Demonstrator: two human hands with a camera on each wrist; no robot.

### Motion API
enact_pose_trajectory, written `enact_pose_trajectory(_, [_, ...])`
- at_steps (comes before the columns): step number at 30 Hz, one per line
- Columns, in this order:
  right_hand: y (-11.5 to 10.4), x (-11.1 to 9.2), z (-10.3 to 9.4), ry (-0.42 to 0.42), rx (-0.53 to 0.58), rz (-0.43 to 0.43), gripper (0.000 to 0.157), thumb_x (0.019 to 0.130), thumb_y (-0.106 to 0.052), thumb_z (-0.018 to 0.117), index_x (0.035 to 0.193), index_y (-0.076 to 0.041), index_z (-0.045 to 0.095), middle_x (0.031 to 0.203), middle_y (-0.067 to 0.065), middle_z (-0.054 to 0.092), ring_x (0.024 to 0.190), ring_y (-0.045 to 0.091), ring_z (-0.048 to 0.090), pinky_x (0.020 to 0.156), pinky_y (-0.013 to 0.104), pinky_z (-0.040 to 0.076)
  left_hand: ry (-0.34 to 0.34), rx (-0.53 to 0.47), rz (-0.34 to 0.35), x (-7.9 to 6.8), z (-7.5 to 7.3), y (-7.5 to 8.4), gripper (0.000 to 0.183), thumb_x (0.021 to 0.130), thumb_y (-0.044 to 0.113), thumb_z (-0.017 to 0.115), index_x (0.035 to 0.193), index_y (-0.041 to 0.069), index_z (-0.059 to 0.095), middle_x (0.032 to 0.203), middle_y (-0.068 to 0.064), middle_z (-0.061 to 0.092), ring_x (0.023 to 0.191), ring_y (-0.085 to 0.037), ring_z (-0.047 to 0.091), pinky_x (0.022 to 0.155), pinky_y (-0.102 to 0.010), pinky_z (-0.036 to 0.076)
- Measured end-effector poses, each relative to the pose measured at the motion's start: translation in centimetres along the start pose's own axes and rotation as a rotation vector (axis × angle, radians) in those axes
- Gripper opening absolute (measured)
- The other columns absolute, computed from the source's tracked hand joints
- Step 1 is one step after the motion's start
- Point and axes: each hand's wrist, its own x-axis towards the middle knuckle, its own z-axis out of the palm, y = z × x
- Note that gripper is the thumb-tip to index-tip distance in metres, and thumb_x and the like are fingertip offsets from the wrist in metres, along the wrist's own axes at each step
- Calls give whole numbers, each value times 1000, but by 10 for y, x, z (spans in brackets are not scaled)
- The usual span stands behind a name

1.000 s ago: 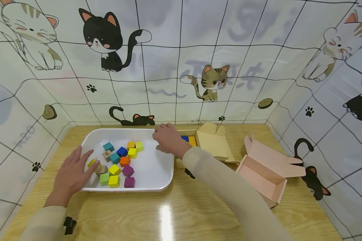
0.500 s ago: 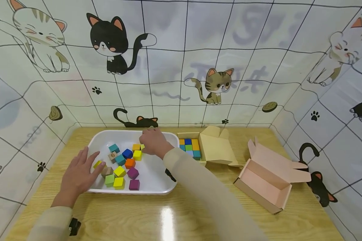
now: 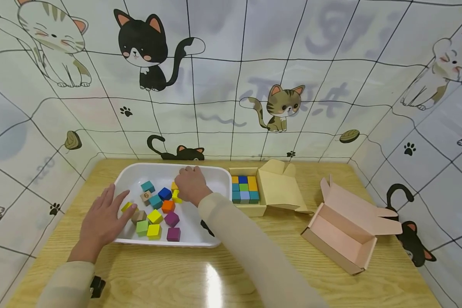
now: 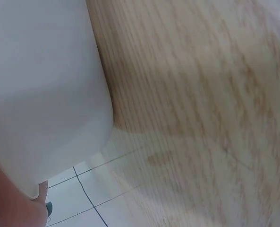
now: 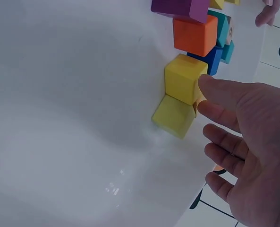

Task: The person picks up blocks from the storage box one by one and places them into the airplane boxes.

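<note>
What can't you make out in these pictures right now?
Head view: the pale yellow block is hidden behind the right hand.
Left wrist view: the wall of the tray hides its contents; the left hand is cut off by the edge.
Right wrist view: a purple block is cut off by the top edge.

Tray (image 3: 188, 224) glossy white; in tray: teal cubes (image 3: 148, 186), blue cube (image 3: 164, 193), orange cube (image 3: 168, 206), purple cubes (image 3: 173, 234), yellow cubes (image 3: 154, 232), lime-green cube (image 3: 142, 228), pale yellow cube (image 5: 174, 116), tan wooden cube (image 3: 146, 196) with dark "6"; right of tray, straw-yellow box (image 3: 251, 210) with orange-yellow, blue, teal, green and light-blue block set (image 3: 244, 187); farther right of tray, pink box (image 3: 329, 248), browner outside; under tray, honey-yellow table (image 3: 165, 273), streaky wood grain; over tray, plain cream sleeve (image 3: 250, 244); behind tray, whitish backdrop (image 3: 215, 85), lavender smudges, black wavy grid, black-and-white cat (image 3: 143, 40), brown striped cat (image 3: 285, 105), black paw print (image 3: 126, 111)
</note>
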Motion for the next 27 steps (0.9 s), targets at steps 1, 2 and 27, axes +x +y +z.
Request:
enact_pose_trajectory(1, [0,0,1,0,1,1,31,79,-49,64,102,-28,66,102,-6,56,100,15,46,96,34,38,2,1,-1,0,-1,1,70,92,57,32,140,8,32,152,-25,5,138,-43,7,109,-62,10])
enact_pose_trajectory(2, [0,0,2,-1,2,1,32,79,-50,64,103,-28,66,102,-6,56,99,15,46,95,34,39,2,1,-1,0,-1,1,69,92,57,32,140,8,32,152,-25,6,138,-43,7,109,-62,10])
enact_pose_trajectory(27, [10,-10,-14,42,-14,-51,25,81,-42,62,98,-24,67,118,-4,51,112,17,43,108,39,31,-3,2,-12,-1,-2,2,70,92,58,32,141,7,32,152,-25,6,138,-43,7,109,-62,10])
